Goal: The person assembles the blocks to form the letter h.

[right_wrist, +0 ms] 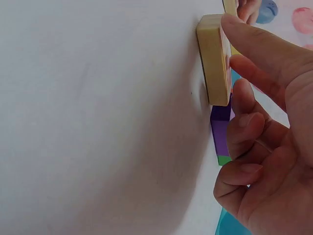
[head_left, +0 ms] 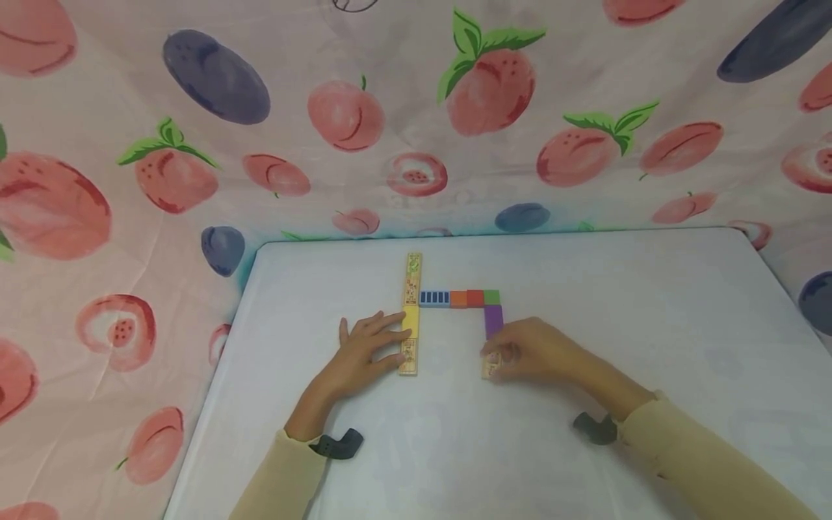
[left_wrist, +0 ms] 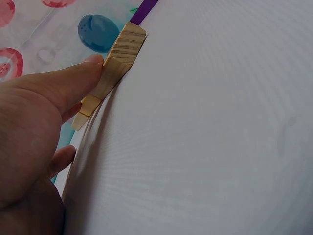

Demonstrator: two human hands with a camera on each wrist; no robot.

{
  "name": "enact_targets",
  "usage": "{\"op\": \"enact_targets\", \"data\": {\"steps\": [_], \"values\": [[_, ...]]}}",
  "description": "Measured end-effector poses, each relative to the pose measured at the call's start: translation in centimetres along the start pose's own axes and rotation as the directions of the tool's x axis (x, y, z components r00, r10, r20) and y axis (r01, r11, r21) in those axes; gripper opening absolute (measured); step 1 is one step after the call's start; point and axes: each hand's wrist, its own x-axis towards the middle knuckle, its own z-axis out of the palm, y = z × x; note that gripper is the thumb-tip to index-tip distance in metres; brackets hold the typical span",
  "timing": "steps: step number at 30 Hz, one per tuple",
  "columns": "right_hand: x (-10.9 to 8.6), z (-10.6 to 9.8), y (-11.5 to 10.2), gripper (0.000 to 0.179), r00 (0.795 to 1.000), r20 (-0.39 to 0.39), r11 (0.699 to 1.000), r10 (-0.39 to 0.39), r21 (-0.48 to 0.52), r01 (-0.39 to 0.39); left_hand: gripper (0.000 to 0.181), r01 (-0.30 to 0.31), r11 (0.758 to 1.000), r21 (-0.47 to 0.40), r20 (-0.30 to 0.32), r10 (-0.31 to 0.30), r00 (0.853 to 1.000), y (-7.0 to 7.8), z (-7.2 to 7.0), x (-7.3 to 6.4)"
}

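Wooden blocks form an angular line on the white table. In its left column, a yellow block (head_left: 411, 323) lies between printed wooden blocks (head_left: 407, 367). My left hand (head_left: 364, 354) has its fingers spread, their tips touching this column; the left wrist view shows the thumb (left_wrist: 83, 73) against a block's side. My right hand (head_left: 536, 350) pinches a printed wooden block (right_wrist: 214, 63) with thumb and fingertips. That block lies at the near end of a purple block (head_left: 494, 320), its printed face partly covered by the fingers.
Between the two columns run a blue-and-white striped block (head_left: 434, 298), an orange block (head_left: 458, 299), a red block (head_left: 476, 298) and a green block (head_left: 492, 297). A fruit-patterned cloth (head_left: 416, 108) hangs behind the white table (head_left: 617, 289). Dark bands sit on both wrists.
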Motion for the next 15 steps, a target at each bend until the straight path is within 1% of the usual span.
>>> {"op": "enact_targets", "data": {"steps": [4, 8, 15], "values": [[-0.1, 0.1, 0.5, 0.03, 1.0, -0.007, 1.0, -0.023, -0.017, 0.023, 0.046, -0.003, 1.0, 0.003, 0.0, 0.003, 1.0, 0.0, 0.0, 0.0], [-0.2, 0.0, 1.0, 0.028, 0.999, -0.004, 0.999, -0.047, -0.009, 0.047, 0.046, -0.003, 1.0, 0.008, -0.001, 0.003, 1.0, 0.0, 0.1, 0.1], [-0.2, -0.1, 1.8, 0.03, 0.999, 0.012, 0.999, -0.035, 0.023, 0.035, 0.046, 0.005, 1.0, 0.004, 0.001, -0.005, 1.0, 0.0, 0.0, 0.0]]}}
